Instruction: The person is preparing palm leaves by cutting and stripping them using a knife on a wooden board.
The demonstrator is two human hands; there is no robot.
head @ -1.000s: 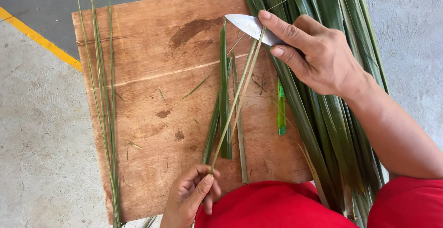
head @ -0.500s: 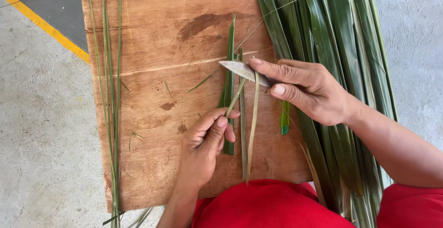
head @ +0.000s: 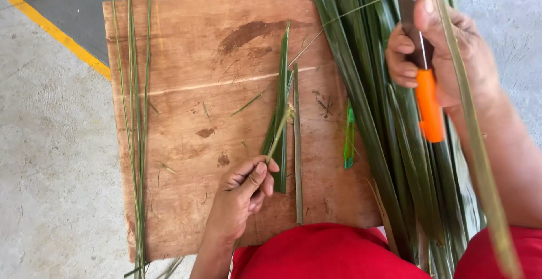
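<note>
My left hand (head: 241, 191) pinches the lower end of a thin pale leaf rib (head: 280, 132) on the wooden board (head: 186, 59), beside a split green palm leaflet (head: 282, 98). My right hand (head: 437, 47) is raised at the upper right, over the pile of long green palm leaves (head: 372, 115). It grips a knife with an orange handle (head: 429, 107), blade pointing away and up, together with a long pale green strip (head: 474, 143) that trails down past my forearm.
Several thin stripped ribs (head: 135, 126) lie along the board's left edge. A short bright green scrap (head: 349, 138) lies near the leaf pile. Grey concrete floor (head: 51, 160) with a yellow line (head: 53, 31) surrounds the board. My red clothing (head: 327, 253) fills the bottom.
My right hand has lifted off the board, up and right, with the knife and a stripped leaf blade. My left hand slid down along the rib.
</note>
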